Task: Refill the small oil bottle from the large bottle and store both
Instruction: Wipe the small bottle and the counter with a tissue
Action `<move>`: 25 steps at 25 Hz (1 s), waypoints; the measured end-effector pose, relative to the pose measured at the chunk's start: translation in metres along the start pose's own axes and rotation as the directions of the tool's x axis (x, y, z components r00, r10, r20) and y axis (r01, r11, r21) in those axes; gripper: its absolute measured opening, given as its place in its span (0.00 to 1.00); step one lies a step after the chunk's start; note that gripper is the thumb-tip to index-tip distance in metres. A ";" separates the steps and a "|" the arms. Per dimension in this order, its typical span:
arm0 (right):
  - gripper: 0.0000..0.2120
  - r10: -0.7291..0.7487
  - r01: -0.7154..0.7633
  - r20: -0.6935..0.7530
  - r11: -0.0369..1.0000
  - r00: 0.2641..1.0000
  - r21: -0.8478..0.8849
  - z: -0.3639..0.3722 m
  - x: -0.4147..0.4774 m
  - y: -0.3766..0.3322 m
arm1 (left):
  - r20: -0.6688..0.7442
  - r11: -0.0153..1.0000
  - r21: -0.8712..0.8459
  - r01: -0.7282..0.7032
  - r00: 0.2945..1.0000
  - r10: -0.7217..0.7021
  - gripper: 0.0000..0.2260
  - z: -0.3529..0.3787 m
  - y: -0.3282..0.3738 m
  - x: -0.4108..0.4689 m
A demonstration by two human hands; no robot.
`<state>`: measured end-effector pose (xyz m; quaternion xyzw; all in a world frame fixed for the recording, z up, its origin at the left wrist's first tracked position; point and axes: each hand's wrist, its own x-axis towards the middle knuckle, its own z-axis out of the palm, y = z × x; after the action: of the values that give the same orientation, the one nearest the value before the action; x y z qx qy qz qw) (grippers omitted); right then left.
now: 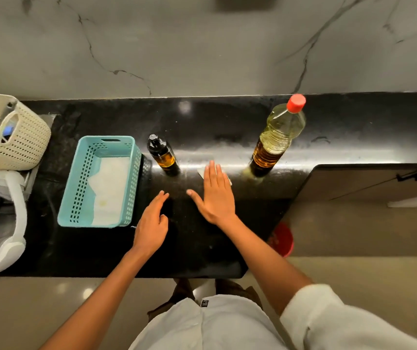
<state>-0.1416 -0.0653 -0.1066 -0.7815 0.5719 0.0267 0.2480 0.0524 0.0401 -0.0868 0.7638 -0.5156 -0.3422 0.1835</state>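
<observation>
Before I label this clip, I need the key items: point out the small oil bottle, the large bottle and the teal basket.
small oil bottle (164,159), head view, amber body.
large bottle (275,140), head view, ribbed body.
teal basket (81,183), head view, left perforated wall.

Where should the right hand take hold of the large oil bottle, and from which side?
Probably round the ribbed middle of the large oil bottle, coming from its near left side, where the right hand lies flat on the counter. The bottle stands upright, red cap on; its ribs should resist slipping.
</observation>
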 end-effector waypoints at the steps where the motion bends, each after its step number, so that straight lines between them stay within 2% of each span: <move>1: 0.47 0.036 -0.036 -0.014 0.999 0.999 0.012 0.005 -0.016 0.010 | -0.003 1.000 0.008 0.004 1.000 -0.004 0.31 0.000 0.000 0.001; 4: 0.47 0.150 -0.150 -0.039 0.989 0.988 -0.004 0.005 -0.038 0.042 | 0.010 0.999 0.032 -0.001 1.000 0.001 0.31 0.001 0.001 0.000; 8: 0.46 0.183 -0.185 -0.065 0.983 0.981 -0.010 -0.026 -0.002 0.061 | 0.024 0.993 0.115 -0.018 1.000 0.015 0.31 0.003 0.002 -0.003; 12: 0.46 0.156 -0.157 -0.058 0.988 0.986 -0.005 -0.041 0.023 0.060 | 0.024 0.986 0.168 -0.019 1.000 0.015 0.31 0.009 0.003 -0.002; 17: 0.46 0.022 -0.020 -0.076 1.000 0.997 0.022 -0.002 -0.061 0.077 | -0.010 0.977 0.214 -0.010 1.000 0.013 0.31 0.013 0.003 0.000; 20: 0.47 0.131 -0.132 -0.102 0.991 0.986 -0.007 0.001 -0.094 0.120 | -0.018 0.976 0.216 0.006 1.000 -0.002 0.31 0.015 0.006 0.000; 23: 0.47 0.293 -0.292 -0.110 0.956 0.950 0.025 -0.028 -0.073 0.155 | -0.024 0.977 0.211 0.023 1.000 -0.019 0.31 0.015 0.007 0.000; 25: 0.48 0.348 -0.343 -0.131 0.937 0.928 0.062 -0.054 -0.045 0.167 | -0.023 0.978 0.206 0.027 0.999 -0.022 0.31 0.015 0.007 -0.003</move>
<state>-0.3219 -0.0860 -0.1044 -0.6637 0.7169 0.0042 0.2136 0.0361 0.0406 -0.0920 0.7884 -0.5370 -0.2814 0.1044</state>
